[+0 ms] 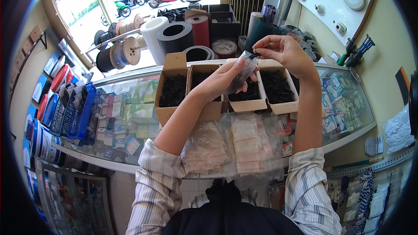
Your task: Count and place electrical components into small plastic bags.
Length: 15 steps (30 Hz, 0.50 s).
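Note:
My left hand [228, 75] grips a small clear zip bag [247, 67] with dark contents, tilted over the boxes. At the bag's mouth, the thumb and fingertips of my right hand [277, 50] pinch a few thin black pieces [254, 55]. Beneath my hands stand several open cardboard boxes [280, 108] full of small black pieces [277, 86], possibly screws. On the near side of the boxes, small clear zip bags with red lines [246, 147] lie in stacks, partly in larger plastic. More such bags [205, 147] lie to their left.
The glass display counter [130, 166] holds boxed light bulbs [142, 112]. Blue baskets [81, 114] stand at its left end. Behind it are a black sheet roll [175, 36], a white roll [155, 36] and cable spools [125, 51]. A board with sockets [329, 3] hangs at the right.

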Each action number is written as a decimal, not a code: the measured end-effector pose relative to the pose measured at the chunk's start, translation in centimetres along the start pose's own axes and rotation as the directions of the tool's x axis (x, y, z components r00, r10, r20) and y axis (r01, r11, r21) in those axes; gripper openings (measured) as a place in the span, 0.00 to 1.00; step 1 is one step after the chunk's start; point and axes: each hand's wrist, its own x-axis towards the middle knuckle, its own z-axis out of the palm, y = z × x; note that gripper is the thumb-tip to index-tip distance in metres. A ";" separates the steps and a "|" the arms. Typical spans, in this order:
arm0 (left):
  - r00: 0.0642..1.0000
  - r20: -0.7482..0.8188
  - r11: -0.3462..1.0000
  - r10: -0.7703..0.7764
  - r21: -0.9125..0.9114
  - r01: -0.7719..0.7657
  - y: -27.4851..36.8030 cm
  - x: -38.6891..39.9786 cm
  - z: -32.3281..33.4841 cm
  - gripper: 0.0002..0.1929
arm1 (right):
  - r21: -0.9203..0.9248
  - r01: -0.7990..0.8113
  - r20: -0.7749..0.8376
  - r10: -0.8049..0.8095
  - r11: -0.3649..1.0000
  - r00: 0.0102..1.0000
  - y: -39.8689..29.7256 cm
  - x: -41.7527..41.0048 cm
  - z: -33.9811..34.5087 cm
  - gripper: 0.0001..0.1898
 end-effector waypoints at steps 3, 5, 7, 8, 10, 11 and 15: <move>0.998 0.033 0.999 0.050 -0.023 -0.049 0.0 0.0 -0.1 0.25 | -0.091 0.015 0.093 -0.007 0.996 0.996 0.0 -0.1 0.0 0.07; 1.000 0.013 0.997 0.000 0.077 -0.001 0.0 0.1 0.1 0.23 | -0.113 -0.043 0.206 0.066 0.993 0.976 0.0 -0.3 -0.3 0.07; 0.999 0.030 0.995 -0.019 0.102 0.016 -0.1 0.1 -0.1 0.22 | -0.153 0.021 0.243 0.017 0.988 0.970 -0.1 -0.4 -0.3 0.06; 0.998 0.049 0.992 -0.039 0.125 0.033 -0.2 0.1 -0.1 0.21 | -0.190 0.032 0.222 0.011 0.981 0.975 -0.1 -0.4 -0.2 0.06; 0.998 0.039 0.994 -0.039 0.108 0.035 -0.2 0.2 0.1 0.21 | -0.232 0.040 0.196 0.006 0.972 0.981 -0.5 -0.4 0.2 0.06; 0.999 0.028 0.995 -0.041 0.091 0.038 -0.2 0.2 0.1 0.21 | -0.213 0.006 0.162 0.030 0.977 0.986 -1.0 -0.5 0.6 0.06; 1.000 0.000 0.996 0.000 0.094 0.000 -0.1 0.4 -0.1 0.21 | -0.212 0.064 0.257 -0.008 0.975 0.966 0.4 0.0 1.1 0.08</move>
